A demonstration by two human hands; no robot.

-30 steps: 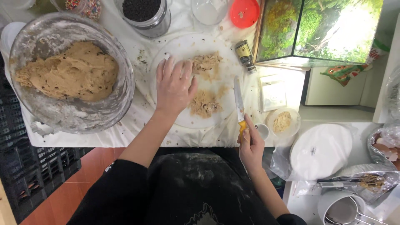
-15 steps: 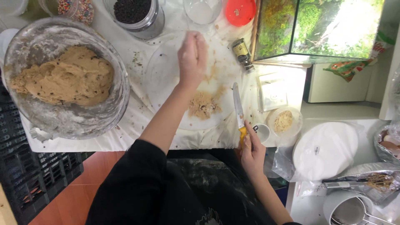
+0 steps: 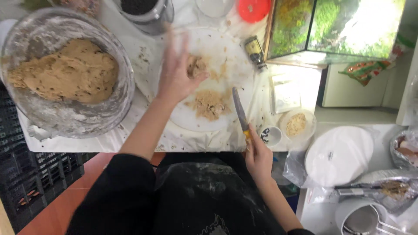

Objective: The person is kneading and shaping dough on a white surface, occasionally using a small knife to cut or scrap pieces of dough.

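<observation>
The left hand (image 3: 176,72) was spread wide, fingers blurred, its thumb touching a dough lump (image 3: 197,66) on the round white board (image 3: 235,52). The right hand (image 3: 257,156) gripped a yellow-handled knife (image 3: 240,112), blade over the board beside a flatter dough piece (image 3: 210,104). A floured bowl of dough (image 3: 65,78) stood on the white-covered tabletop (image 3: 143,56), a glass terrarium (image 3: 331,26) behind.

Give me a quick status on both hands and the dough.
Left hand open, touching a dough piece on the white board. Right hand grips the knife. Second dough piece lies free.
</observation>
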